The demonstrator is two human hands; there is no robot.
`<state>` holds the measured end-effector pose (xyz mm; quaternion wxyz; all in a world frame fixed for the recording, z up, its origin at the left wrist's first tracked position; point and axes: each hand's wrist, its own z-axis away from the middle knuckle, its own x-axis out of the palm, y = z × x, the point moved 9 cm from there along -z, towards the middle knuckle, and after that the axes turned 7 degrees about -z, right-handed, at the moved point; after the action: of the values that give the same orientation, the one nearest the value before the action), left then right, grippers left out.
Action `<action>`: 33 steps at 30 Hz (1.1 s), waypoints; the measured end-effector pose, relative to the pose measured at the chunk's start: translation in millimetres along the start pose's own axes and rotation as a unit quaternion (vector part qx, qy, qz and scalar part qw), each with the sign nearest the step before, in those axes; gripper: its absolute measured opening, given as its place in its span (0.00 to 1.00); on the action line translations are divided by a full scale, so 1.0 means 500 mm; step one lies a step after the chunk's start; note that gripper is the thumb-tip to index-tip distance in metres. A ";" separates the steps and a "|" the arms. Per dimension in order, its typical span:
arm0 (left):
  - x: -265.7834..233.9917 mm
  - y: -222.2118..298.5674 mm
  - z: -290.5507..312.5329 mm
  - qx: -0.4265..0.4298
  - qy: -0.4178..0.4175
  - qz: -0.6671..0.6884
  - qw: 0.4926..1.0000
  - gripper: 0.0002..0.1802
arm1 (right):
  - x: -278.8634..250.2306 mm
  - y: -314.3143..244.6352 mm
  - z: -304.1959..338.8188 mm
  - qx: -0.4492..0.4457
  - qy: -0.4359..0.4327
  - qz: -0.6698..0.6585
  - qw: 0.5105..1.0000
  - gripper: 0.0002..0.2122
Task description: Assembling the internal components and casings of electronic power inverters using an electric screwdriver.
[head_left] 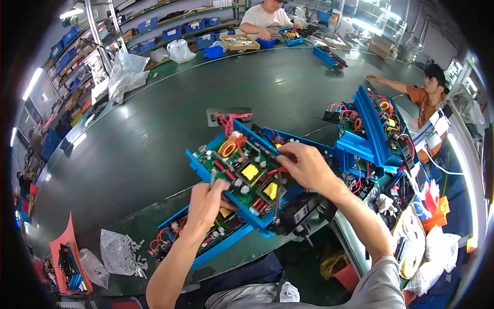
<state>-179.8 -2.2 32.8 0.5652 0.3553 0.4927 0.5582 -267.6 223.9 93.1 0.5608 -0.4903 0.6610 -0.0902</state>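
Observation:
An open blue metal housing [247,177], tilted above the bench, holds a green circuit board with a copper coil, yellow-topped transformers and red wires. My left hand [205,202] closes on its near left wall, fingertips by a small grey metal piece [212,176] at the board's edge. On the right, my right hand [307,166] grips the far right wall, with the thumb over the rim and the other fingers partly hidden. A black end panel [296,213] hangs at its near right end. Beneath lies another blue housing [213,244], partly covered by my left arm.
More blue housings [373,136] are stacked at the right. Bags of small metal clips [121,252] lie at the lower left, near a pink sheet [69,252]. Two co-workers sit across the dark green bench [154,134]. Plastic bags [441,250] crowd the right edge.

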 end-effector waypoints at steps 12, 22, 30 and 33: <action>0.143 0.061 -0.172 0.121 -0.008 -0.148 0.981 0.34 | -0.089 0.182 0.041 0.082 0.109 0.091 0.986 0.11; 0.125 0.029 -0.295 0.227 0.066 -0.235 0.943 0.12 | -0.083 0.246 0.067 0.099 0.119 0.168 0.973 0.12; 0.130 0.075 -0.343 0.359 -0.075 -0.223 0.903 0.18 | -0.086 0.223 0.062 0.096 0.107 0.187 0.972 0.11; 0.142 0.083 -0.359 0.389 -0.071 -0.325 0.859 0.15 | -0.084 0.230 0.044 0.081 0.097 0.215 0.968 0.10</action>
<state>-370.6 46.0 13.9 0.5636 0.4047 0.7157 0.0795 -316.9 322.6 36.0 0.5377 -0.2784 0.7929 -0.0678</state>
